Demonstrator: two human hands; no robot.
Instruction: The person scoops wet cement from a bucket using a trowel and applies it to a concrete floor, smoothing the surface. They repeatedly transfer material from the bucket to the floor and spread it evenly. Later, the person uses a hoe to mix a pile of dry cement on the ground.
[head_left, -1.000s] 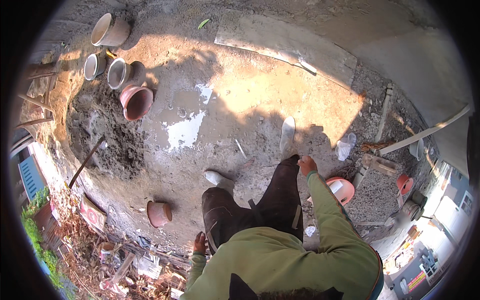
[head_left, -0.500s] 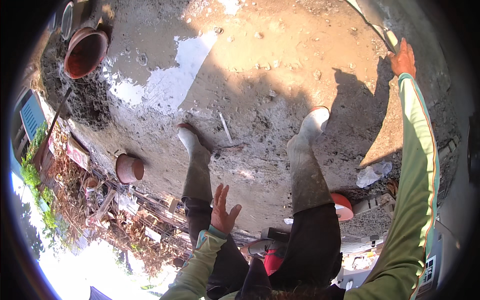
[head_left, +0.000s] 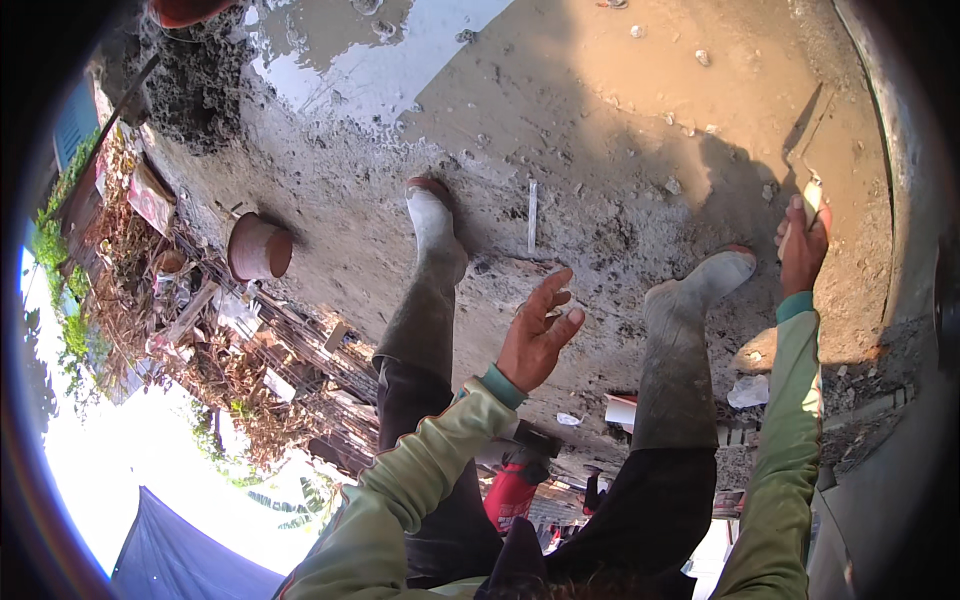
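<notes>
My right hand [head_left: 803, 245] is wrapped round the pale handle of a trowel [head_left: 813, 192], low over wet cement at the right. Its thin, dark blade points away from me, seen nearly edge-on. In front of my body hangs my left hand [head_left: 538, 335], holding nothing, with the fingers partly bent and the thumb apart. Beneath both hands spreads wet, grey-brown cement [head_left: 620, 140], sunlit toward the far right and strewn with small lumps. My feet, in muddy boots [head_left: 432, 225], stand wide apart on it. A narrow white strip [head_left: 532, 218] lies between them.
A reddish bucket [head_left: 258, 247] lies tipped at the left, beside dry leaves and scrap wood [head_left: 230, 340]. Part of a red basin [head_left: 185, 8] shows at the far left edge. Behind me is a person in red [head_left: 512, 495]. Crumpled white plastic [head_left: 748, 391] lies near my right leg.
My right hand has drawn the trowel back toward me from the far right edge. My left hand has moved forward and right. The view has shifted, and the basin has mostly left it.
</notes>
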